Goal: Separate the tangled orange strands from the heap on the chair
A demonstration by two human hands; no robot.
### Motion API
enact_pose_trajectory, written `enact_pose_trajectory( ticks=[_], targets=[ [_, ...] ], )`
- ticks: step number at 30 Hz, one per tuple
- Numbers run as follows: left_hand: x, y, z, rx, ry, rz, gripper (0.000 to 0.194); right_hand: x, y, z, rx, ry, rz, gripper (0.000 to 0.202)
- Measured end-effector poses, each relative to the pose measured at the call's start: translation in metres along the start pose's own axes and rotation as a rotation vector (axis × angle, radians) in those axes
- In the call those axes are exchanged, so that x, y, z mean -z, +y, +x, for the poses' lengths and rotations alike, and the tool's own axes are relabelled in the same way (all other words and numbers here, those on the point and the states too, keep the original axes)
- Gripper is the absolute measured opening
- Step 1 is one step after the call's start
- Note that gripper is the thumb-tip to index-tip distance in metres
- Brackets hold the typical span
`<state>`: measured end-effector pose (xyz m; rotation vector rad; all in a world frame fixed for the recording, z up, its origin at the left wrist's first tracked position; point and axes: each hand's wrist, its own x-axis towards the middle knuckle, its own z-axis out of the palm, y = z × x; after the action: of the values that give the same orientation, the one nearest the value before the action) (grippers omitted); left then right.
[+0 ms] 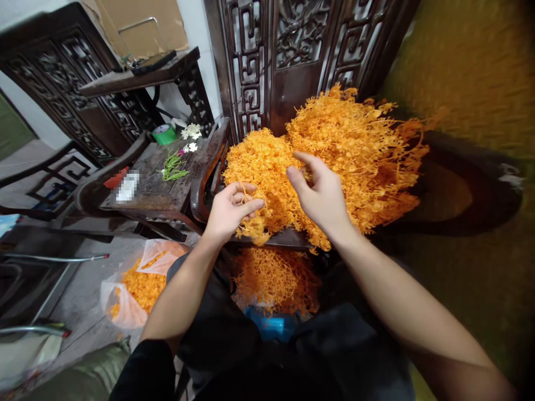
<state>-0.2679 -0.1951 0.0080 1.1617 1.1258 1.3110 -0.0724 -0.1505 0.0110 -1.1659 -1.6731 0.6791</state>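
My left hand [231, 210] is closed on a small orange sprig [254, 227], its thumb and fingers pinching the stems. To its right, my right hand [320, 192] hangs over the orange plants with thumb and forefinger apart and nothing visible between them. A rounded orange heap [261, 159] sits behind my hands on a dark wooden seat [288, 238]. The larger orange bunch [355, 150] spreads out beside it to the right, stems pointing right. Below the seat edge, more orange stems [273, 275] lie above a blue plastic item [273, 326] between my legs.
A plastic bag [125, 309] with orange pieces stands on the floor at left. Green tape [164, 134], green stems [174, 167] and white flowers [191, 132] lie on a carved chair [146, 189]. A metal-legged stool [54, 259] is at far left.
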Motion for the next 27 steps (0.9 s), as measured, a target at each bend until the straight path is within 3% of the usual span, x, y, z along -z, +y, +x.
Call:
enact_pose_trajectory(
  ticks=[1,4,5,9,13,17,20,24,27],
  targets=[
    [-0.001,0.0,0.0,0.005,-0.02,-0.003,0.046,-0.002,-0.006,-0.005,0.069,0.002,0.03,0.044],
    [-0.005,0.002,-0.002,0.029,-0.084,-0.044,0.047,-0.01,-0.014,-0.012,0.172,-0.181,0.156,0.035],
    [-0.005,0.003,-0.002,0.04,-0.106,-0.061,0.044,-0.011,-0.014,-0.012,0.142,-0.198,0.216,0.036],
    [-0.003,0.009,-0.002,0.069,-0.107,-0.16,0.029,-0.01,-0.009,-0.008,-0.1,-0.071,0.461,0.038],
    [-0.001,0.009,0.002,0.085,-0.02,-0.301,0.023,-0.009,-0.012,-0.013,-0.068,-0.159,0.574,0.032],
    [-0.002,0.007,0.004,0.041,0.032,-0.384,0.018,-0.013,-0.015,-0.021,0.164,-0.11,0.347,0.019],
    [-0.006,0.008,0.005,-0.036,0.015,-0.418,0.017,-0.019,-0.015,-0.022,0.268,-0.109,0.148,0.023],
    [-0.015,0.01,0.002,-0.107,0.025,-0.35,0.027,-0.033,-0.015,-0.025,0.336,-0.283,0.092,0.043],
    [-0.02,0.009,0.0,-0.126,0.039,-0.283,0.033,-0.041,-0.015,-0.028,0.392,-0.24,0.129,0.025]
  ],
)
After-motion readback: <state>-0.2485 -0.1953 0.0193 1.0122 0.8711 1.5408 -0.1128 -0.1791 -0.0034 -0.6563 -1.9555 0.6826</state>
